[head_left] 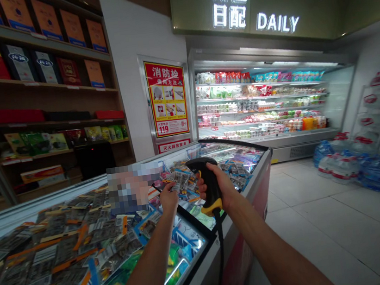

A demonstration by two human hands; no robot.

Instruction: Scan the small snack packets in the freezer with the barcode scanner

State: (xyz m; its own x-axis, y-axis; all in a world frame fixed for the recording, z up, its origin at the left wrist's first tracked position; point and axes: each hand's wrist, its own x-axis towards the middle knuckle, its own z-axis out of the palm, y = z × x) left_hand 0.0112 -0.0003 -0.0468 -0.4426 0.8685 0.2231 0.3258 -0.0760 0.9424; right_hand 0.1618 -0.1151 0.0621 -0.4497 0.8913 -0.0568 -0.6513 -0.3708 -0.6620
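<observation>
My right hand [219, 187] is wrapped round the grip of a black and yellow barcode scanner [211, 181]. The scanner's head points left, and its cable hangs down past the freezer's edge. To its left, my left hand [168, 199] is closed at the fingertips on the edge of a small clear packet [180, 180] with dark contents and an orange edge. Both hands are above the glass-topped chest freezer [264, 163]. Many similar packets [61, 253] are spread over its top on the left.
A lit fridge [267, 142] with packaged food stands at the back. Large water bottles [379, 176] are on the floor at right. Shelves [45, 82] of boxes line the left, near a black screen [94, 159]. A red fire-hydrant sign [166, 99] hangs between.
</observation>
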